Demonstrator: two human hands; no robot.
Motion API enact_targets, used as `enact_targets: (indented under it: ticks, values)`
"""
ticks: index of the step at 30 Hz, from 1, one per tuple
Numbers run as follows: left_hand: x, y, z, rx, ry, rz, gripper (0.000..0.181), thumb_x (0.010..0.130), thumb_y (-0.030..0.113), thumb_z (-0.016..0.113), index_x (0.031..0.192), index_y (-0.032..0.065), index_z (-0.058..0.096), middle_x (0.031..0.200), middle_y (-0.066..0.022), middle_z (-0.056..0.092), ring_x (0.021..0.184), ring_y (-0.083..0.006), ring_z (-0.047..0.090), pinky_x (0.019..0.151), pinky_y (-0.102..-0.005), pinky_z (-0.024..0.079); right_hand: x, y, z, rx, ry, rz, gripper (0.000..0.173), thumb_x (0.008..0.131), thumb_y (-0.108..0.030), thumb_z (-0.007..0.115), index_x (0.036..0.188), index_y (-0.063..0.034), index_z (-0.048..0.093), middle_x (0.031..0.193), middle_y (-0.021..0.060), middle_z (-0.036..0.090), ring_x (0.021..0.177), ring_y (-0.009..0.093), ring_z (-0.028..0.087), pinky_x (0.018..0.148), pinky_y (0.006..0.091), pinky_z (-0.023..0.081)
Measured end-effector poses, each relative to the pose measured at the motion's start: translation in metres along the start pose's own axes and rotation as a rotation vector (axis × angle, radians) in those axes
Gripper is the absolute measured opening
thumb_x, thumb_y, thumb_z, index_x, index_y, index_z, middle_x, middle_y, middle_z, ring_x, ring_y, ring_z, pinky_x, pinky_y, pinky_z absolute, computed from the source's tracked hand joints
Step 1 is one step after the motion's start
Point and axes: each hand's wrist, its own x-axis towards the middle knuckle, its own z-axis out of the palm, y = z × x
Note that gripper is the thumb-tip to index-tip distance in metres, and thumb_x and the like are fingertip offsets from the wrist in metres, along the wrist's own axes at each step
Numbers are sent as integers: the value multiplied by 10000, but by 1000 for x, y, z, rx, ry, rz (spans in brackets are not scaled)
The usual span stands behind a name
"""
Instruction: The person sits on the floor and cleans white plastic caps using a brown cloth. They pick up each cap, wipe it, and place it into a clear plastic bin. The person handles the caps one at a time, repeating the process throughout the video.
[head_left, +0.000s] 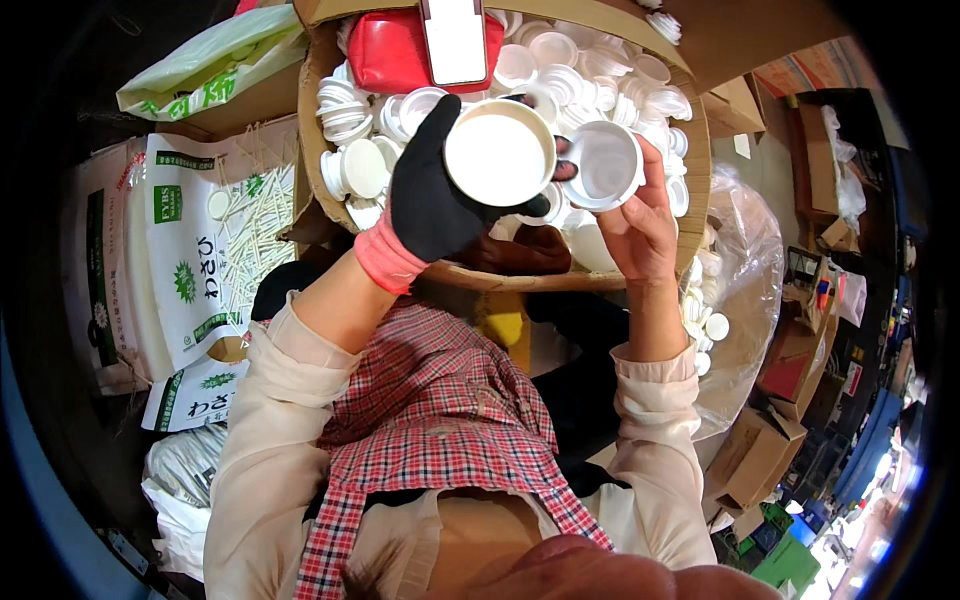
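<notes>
My left hand (442, 184) wears a black glove with a pink cuff. It grips a round white piece with a cream rim (500, 154), its bright face turned up. Bare, my right hand (643, 225) pinches a translucent white plastic cap (604, 166) by its edge. The cap is tilted, with its hollow side partly towards me. Some gloved left fingertips reach close to the cap; whether they touch it I cannot tell. Both hands are over a cardboard box (517, 279) heaped with white plastic lids (562, 82).
A red pouch (386, 52) lies on the lids under a white-faced flat object (455, 45). Left, a printed sack (176, 255) bears thin white sticks (259, 225). Right stands a clear plastic bag (739, 300) with white caps. Cardboard boxes (757, 457) stand farther right.
</notes>
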Motion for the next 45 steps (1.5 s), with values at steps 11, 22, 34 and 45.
enact_targets:
  ticks: [11,22,34,45]
  values:
    - [-3,3,3,-479,60,90,746,754,180,482,1436,-12,250,1487,-250,259,1376,-490,204,1131,-651,108,5,-3,9,-312,109,37,501,940,-248,484,1389,-92,325,1183,165,560,909,289,631,713,384,527]
    - [-1,-3,-13,-86,73,2,584,911,243,605,1352,-24,330,1262,-234,545,1152,-359,568,917,-454,517,9,1,9,-347,137,-71,783,699,-26,760,1390,-110,399,1300,132,481,1079,236,562,825,345,514]
    - [-6,-24,-12,1027,71,463,541,848,26,629,1349,10,425,1284,-150,549,1149,-243,562,957,-335,462,-6,-5,49,-687,-52,-402,702,659,1,747,1282,-18,424,1271,126,419,1181,230,452,1006,358,378]
    - [-4,-40,-6,970,162,341,595,793,75,665,1341,8,442,1283,-162,550,1164,-277,551,989,-339,427,-9,-4,60,-1203,-33,-487,658,659,-41,773,1269,-46,526,1115,151,507,937,245,547,749,321,478]
